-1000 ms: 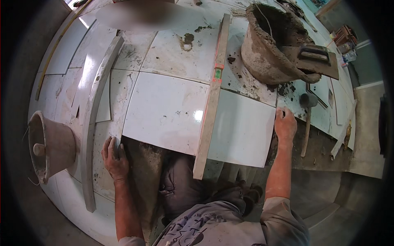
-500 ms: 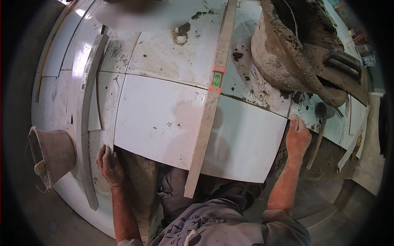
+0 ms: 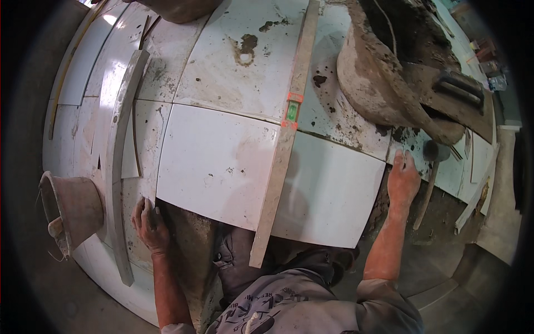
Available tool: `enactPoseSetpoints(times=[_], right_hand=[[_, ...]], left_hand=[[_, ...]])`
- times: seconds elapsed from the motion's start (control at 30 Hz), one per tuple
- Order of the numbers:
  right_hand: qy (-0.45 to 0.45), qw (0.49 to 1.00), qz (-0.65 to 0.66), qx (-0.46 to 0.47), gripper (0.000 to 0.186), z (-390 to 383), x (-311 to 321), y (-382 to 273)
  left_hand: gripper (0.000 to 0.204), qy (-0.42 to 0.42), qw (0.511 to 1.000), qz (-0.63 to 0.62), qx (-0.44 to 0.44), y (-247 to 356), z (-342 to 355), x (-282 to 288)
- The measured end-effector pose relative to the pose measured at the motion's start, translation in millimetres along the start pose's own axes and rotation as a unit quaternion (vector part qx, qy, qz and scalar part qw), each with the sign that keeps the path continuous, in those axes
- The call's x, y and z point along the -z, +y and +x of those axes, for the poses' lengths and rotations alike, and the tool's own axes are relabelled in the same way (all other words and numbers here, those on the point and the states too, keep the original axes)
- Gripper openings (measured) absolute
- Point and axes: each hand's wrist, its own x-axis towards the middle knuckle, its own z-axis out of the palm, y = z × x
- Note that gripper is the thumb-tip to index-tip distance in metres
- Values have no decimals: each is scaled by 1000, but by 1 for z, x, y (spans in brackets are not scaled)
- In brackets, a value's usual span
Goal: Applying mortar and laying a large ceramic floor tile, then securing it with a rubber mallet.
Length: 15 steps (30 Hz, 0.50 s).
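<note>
A large white floor tile [image 3: 222,167] lies in front of me on fresh mortar. My left hand [image 3: 149,225] rests at its near left corner, fingers on the edge. My right hand [image 3: 403,181] presses flat on the tile's far right edge, fingers spread. A long wooden straightedge [image 3: 281,150] with a small green and orange spirit level lies across the tile, running away from me. Neither hand holds anything.
A mortar-caked bucket [image 3: 384,83] with a trowel stands at the upper right. A rubber mallet [image 3: 431,178] lies by my right hand. A small brown bucket [image 3: 69,209] sits at the left beside a long grey strip [image 3: 119,167]. More laid tiles, smeared with mortar, lie beyond.
The view has closed in on the tile. My right hand has shifted along the tile's right edge, and my left hand stays at the near left corner.
</note>
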Motion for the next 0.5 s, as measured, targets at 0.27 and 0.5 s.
enactPoseSetpoints(times=[0.27,0.5], right_hand=[[-61,997,-38,-23,52,7,4,0],[-33,993,95,64,53,-19,10,42]], left_hand=[[30,12,1000,-13,-4,-6,-6,-3],[30,30,999,-39,-13,-9,-10,-1]])
